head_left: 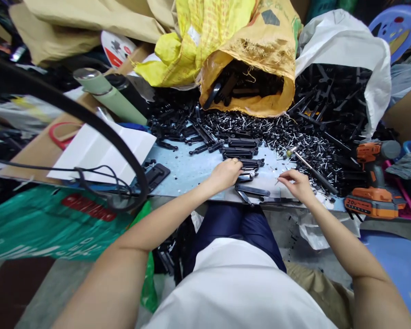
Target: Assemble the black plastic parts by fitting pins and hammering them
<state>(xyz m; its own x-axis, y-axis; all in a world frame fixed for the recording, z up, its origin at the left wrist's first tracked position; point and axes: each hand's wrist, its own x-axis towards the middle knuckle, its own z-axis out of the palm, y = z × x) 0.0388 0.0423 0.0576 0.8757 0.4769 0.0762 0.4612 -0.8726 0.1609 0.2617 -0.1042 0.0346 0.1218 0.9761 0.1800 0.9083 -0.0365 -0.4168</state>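
Note:
My left hand [227, 173] rests at a row of black bar-shaped parts [244, 151], its fingers curled onto one of them. Which part it grips is partly hidden under the fingers. Thumb and fingertips of my right hand [297, 183] are pinched together on a thin pin [277, 179], small and hard to make out. Between the two hands, near the table's front edge, lies a black part with hinged arms [252, 190]. A hammer [311, 171] with a metal shaft and a black grip lies just beyond my right hand.
A heap of black-headed pins [281, 132] spreads behind the parts. An orange sack [248, 109] and a white sack [376, 59] hold black pieces. An orange cordless drill [373, 183] stands right. Left are a white sheet [102, 151], a green bottle [111, 96] and a black curved arm [89, 119].

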